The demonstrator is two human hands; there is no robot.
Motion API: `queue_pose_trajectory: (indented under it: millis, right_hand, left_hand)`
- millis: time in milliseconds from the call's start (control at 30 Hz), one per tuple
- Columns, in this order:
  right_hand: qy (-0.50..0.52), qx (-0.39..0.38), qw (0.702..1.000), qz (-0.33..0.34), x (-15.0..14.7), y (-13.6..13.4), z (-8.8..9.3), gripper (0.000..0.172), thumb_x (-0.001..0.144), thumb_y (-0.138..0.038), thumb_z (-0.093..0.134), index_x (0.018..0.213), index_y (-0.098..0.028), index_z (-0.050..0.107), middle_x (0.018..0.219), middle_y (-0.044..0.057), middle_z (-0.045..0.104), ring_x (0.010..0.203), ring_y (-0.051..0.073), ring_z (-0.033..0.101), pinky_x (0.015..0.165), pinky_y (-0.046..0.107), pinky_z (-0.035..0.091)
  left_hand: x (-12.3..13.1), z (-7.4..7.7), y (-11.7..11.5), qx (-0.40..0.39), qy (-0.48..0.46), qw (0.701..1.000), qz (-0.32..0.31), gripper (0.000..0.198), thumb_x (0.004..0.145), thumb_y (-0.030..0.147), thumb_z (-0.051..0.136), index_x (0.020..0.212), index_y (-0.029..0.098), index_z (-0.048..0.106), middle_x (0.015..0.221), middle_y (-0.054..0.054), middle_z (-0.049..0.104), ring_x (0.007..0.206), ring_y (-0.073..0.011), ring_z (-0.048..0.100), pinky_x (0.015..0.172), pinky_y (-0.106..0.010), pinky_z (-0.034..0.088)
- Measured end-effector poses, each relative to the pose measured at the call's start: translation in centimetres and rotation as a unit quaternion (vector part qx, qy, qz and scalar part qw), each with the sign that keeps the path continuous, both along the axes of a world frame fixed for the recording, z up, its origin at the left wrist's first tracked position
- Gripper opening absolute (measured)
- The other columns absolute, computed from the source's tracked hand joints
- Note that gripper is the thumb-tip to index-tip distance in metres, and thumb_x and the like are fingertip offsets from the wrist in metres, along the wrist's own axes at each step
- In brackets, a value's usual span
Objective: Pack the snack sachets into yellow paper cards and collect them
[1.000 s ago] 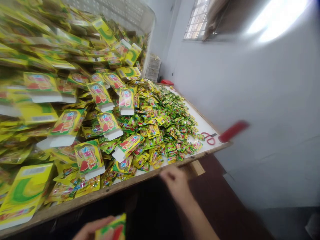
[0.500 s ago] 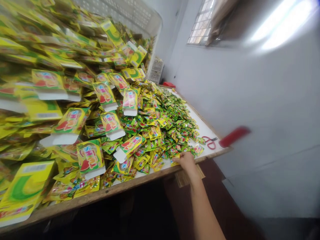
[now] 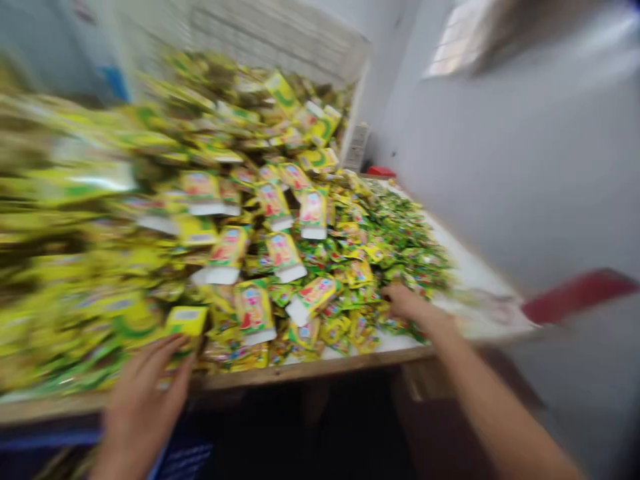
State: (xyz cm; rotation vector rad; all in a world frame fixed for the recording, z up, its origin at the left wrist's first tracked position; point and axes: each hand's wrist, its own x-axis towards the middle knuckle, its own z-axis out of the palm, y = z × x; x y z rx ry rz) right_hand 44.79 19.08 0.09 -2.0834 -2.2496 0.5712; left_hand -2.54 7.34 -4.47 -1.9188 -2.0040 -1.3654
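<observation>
My left hand (image 3: 147, 393) is at the table's front edge, its fingers and thumb around the near end of a small yellow-green carton (image 3: 189, 321). Farther right, my right hand (image 3: 405, 301) reaches into the heap of small yellow-green sachets (image 3: 360, 273). Its fingers are bent down among them; blur and the sachets hide what they pinch. Between the hands lie several small printed cartons with open white flaps, one of them a carton (image 3: 254, 310) close to the edge.
A large white plastic crate (image 3: 280, 33), tipped towards me, spills cartons onto the white table (image 3: 450, 240). The wooden table edge (image 3: 280, 377) runs across the front. Blurred red-handled scissors (image 3: 500, 308) and a red object (image 3: 580, 297) are at the right, near the wall.
My left hand has come into view at a carton. My right hand has moved from the table's edge into the sachet heap. The view has swung left.
</observation>
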Motion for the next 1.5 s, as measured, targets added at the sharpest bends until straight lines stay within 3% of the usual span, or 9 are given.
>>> queue_pose_trajectory:
  millis: [300,433,533,767,867,1033,1233,1367,1500]
  right_hand:
    - [-0.068,0.089,0.992,0.065,1.4,-4.0,-3.2,0.021,0.070,-0.022,0.065,0.090,-0.017,0.066,0.095,0.013,0.067,0.098,0.032,0.060,0.081,0.036,0.043]
    - [0.022,0.146,0.981,-0.122,2.5,-6.6,-4.1,0.029,0.080,-0.040,0.056,0.100,-0.021,0.062,0.094,0.012,0.069,0.089,0.032,0.064,0.075,0.039,0.046]
    - [0.167,0.182,0.930,-0.271,0.3,-9.2,-1.7,0.039,0.073,-0.047,0.064,0.101,-0.020,0.062,0.091,0.013,0.070,0.088,0.033,0.065,0.074,0.040,0.049]
    - [0.452,-0.012,0.876,0.169,-14.3,-16.7,5.0,0.019,0.073,-0.030,0.079,0.089,-0.026,0.069,0.129,0.005,0.060,0.120,0.027,0.054,0.103,0.039,0.040]
    - [0.558,-0.059,0.823,0.084,-18.2,-17.9,1.8,0.024,0.072,-0.023,0.079,0.091,-0.024,0.066,0.107,0.003,0.069,0.101,0.024,0.063,0.090,0.035,0.048]
    - [0.731,-0.157,0.660,-0.071,-18.8,-19.5,-4.7,0.039,0.060,-0.035,0.085,0.080,-0.019,0.054,0.093,0.004,0.068,0.072,0.018,0.064,0.061,0.027,0.050]
    - [0.647,-0.021,0.750,-0.135,-17.6,-19.9,-1.7,0.025,0.073,-0.028,0.077,0.088,-0.021,0.059,0.075,-0.002,0.062,0.065,0.014,0.056,0.057,0.024,0.045]
    - [0.495,0.078,0.865,0.020,-17.7,-19.2,0.9,0.024,0.075,-0.013,0.071,0.096,-0.023,0.067,0.088,0.000,0.064,0.083,0.017,0.059,0.075,0.026,0.045]
    - [0.342,0.084,0.924,0.148,-17.3,-19.4,1.7,0.021,0.083,-0.008,0.059,0.098,-0.021,0.066,0.092,0.003,0.063,0.090,0.018,0.056,0.078,0.026,0.042]
  left_hand:
    - [-0.8,-0.4,0.3,-0.106,0.033,0.989,0.099,0.080,0.071,0.052,0.069,0.135,0.011,0.045,0.124,-0.019,0.058,0.118,-0.0373,0.053,0.101,-0.052,0.043]
    - [-1.9,1.4,-0.1,-0.128,-0.036,0.987,0.094,0.072,0.076,0.054,0.065,0.132,0.012,0.048,0.124,-0.017,0.061,0.112,-0.0333,0.059,0.096,-0.046,0.049]
    - [-2.1,4.5,-2.5,-0.200,-0.079,0.977,-0.001,0.049,0.080,0.051,0.061,0.119,0.022,0.062,0.120,-0.009,0.067,0.107,-0.0274,0.065,0.090,-0.036,0.053]
    - [4.2,9.8,-7.5,-0.406,-0.172,0.858,-0.263,0.025,0.075,0.031,0.068,0.099,0.025,0.070,0.100,-0.004,0.074,0.096,-0.0260,0.067,0.087,-0.031,0.052]
    - [6.1,9.4,-7.0,-0.378,-0.299,0.834,-0.268,0.028,0.072,0.029,0.073,0.097,0.022,0.065,0.096,-0.004,0.072,0.091,-0.0237,0.067,0.081,-0.030,0.053]
    - [8.1,5.6,-6.8,-0.346,-0.497,0.773,-0.186,0.048,0.063,0.038,0.082,0.099,0.019,0.057,0.080,-0.001,0.070,0.072,-0.0183,0.063,0.066,-0.026,0.050]
    - [10.6,2.7,-7.8,-0.403,-0.380,0.782,-0.287,0.049,0.069,0.024,0.076,0.111,0.019,0.053,0.085,0.000,0.067,0.075,-0.0179,0.059,0.067,-0.026,0.046]
    - [11.4,2.5,-7.6,-0.427,-0.412,0.733,-0.333,0.059,0.062,0.015,0.077,0.113,0.021,0.047,0.082,0.001,0.068,0.072,-0.0176,0.060,0.061,-0.024,0.043]
    - [11.4,1.8,-7.9,-0.436,-0.505,0.656,-0.354,0.047,0.070,0.022,0.076,0.106,0.021,0.046,0.078,-0.001,0.071,0.074,-0.0196,0.065,0.066,-0.027,0.045]
